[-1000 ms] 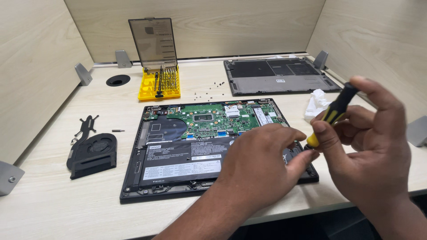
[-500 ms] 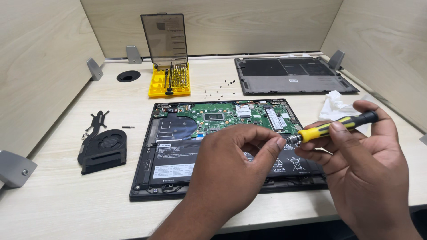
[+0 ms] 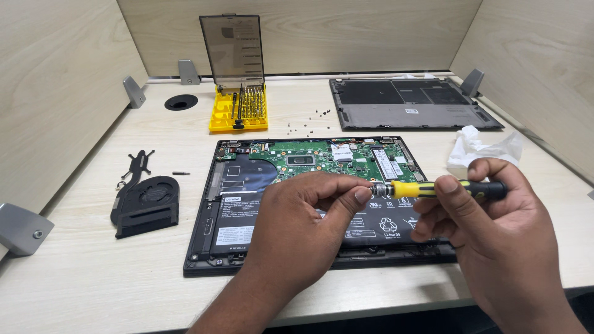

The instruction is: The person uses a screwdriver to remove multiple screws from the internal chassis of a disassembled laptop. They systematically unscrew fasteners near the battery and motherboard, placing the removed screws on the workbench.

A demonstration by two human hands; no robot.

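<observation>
Right hand [image 3: 495, 229] grip holds screwdriver [image 3: 445, 188]; left hand [image 3: 309, 216] pinches its tip above open laptop [image 3: 247, 179].

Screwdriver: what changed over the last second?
The right hand swung the screwdriver from tilted upward to level, tip pointing left. The left hand rose off the laptop and now pinches the metal tip. Laptop, fan and bit case stayed put.

Your screwdriver [image 3: 433, 189]: yellow-and-black handle, metal collar at tip end, lying level, tip pointing left. Held above near-right part of open laptop [image 3: 322, 198], which lies flat on worktop, bottom cover off, green board and black battery exposed.
</observation>
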